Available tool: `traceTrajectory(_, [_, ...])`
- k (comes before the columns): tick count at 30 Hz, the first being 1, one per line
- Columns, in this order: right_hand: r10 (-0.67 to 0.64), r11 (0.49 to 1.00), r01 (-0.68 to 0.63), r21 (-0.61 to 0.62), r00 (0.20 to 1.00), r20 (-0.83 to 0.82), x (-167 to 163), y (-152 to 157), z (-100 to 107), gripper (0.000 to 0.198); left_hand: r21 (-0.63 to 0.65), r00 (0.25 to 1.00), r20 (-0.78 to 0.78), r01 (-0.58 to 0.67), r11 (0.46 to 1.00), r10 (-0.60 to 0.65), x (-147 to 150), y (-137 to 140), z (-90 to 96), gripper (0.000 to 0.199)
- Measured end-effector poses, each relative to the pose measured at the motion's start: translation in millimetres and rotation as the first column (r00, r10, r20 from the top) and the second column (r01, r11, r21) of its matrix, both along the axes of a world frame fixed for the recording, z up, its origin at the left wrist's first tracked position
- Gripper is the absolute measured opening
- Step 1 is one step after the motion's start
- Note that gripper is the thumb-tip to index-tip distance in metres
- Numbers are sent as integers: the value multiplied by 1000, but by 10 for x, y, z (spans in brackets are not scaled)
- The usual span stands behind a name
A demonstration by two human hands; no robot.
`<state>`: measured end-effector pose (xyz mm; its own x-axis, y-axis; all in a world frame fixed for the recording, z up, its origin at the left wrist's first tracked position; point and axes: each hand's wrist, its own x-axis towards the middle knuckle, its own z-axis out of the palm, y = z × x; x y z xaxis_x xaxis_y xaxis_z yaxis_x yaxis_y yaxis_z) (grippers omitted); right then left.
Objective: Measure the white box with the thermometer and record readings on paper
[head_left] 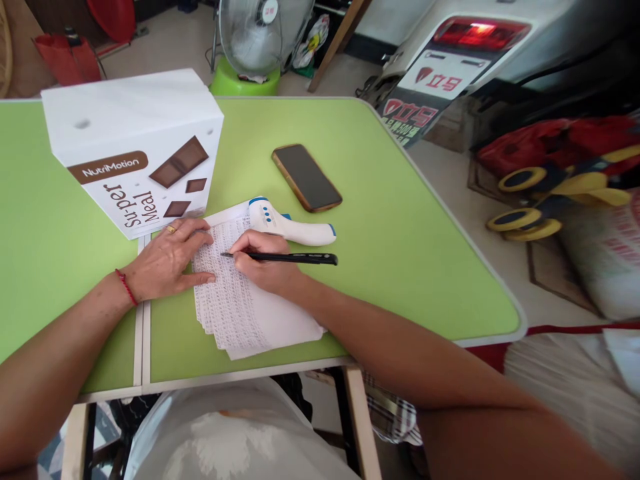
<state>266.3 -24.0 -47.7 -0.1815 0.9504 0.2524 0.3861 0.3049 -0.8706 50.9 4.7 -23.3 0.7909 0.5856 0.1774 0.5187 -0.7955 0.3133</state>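
Note:
My right hand (265,263) grips a black pen (305,258), its tip down at the handwritten sheets. These papers (235,307) lie in a slightly fanned stack, with rows of small writing over their left part and a blank right part under my forearm. With fingers spread, my left hand (170,257) rests on the left edge of the stack. A white and blue handheld infrared thermometer (295,227) lies across the top of the papers, just beyond my right hand.
A white NutriMotion box (135,140) stands on the green table (400,267) behind my left hand. A phone (307,177) in a brown case lies farther back. Beyond the table are a fan (255,33) on a green stool and a vehicle's tail light (480,32).

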Motion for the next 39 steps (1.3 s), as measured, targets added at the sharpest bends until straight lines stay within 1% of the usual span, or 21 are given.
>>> traceTrajectory(5, [32, 999, -32, 11, 999, -6, 9, -3, 22, 6, -12, 1000, 7, 4, 1000, -4, -5, -1, -10, 52])
traceTrajectory(9, [-3, 1000, 3, -4, 999, -36, 4, -2, 28, 7, -10, 1000, 3, 2, 1000, -2, -7, -3, -1, 51])
traceTrajectory(11, [-21, 1000, 21, -1, 1000, -20, 1, -1, 24, 7, -4, 1000, 0, 4, 1000, -4, -6, -3, 4, 51])
traceTrajectory(14, [-26, 1000, 26, -2, 1000, 4, 0, -2, 13, 6, -1, 1000, -5, 5, 1000, -5, -3, -3, 8, 51])
traceTrajectory(20, [-39, 999, 39, -14, 999, -20, 7, 5, -1, 5, -16, 1000, -3, 2, 1000, -2, 4, -4, 2, 50])
traceTrajectory(24, [-27, 1000, 27, -1, 1000, -12, 8, 4, 6, 5, 7, 1000, 11, 12, 1000, -12, 2, 7, -14, 52])
traceTrajectory(28, [-19, 1000, 19, 8, 998, -54, 10, -5, 14, 6, 9, 1000, 6, 11, 1000, -11, -8, 12, -15, 52])
traceTrajectory(34, [68, 997, -66, 39, 995, -67, -1, -5, 8, 8, -10, 1000, 11, 14, 1000, -14, -11, 1, 1, 52])
traceTrajectory(39, [62, 997, -59, 49, 996, -68, -10, -4, 5, 9, 5, 1000, 9, 15, 1000, -15, -10, 4, 0, 51])
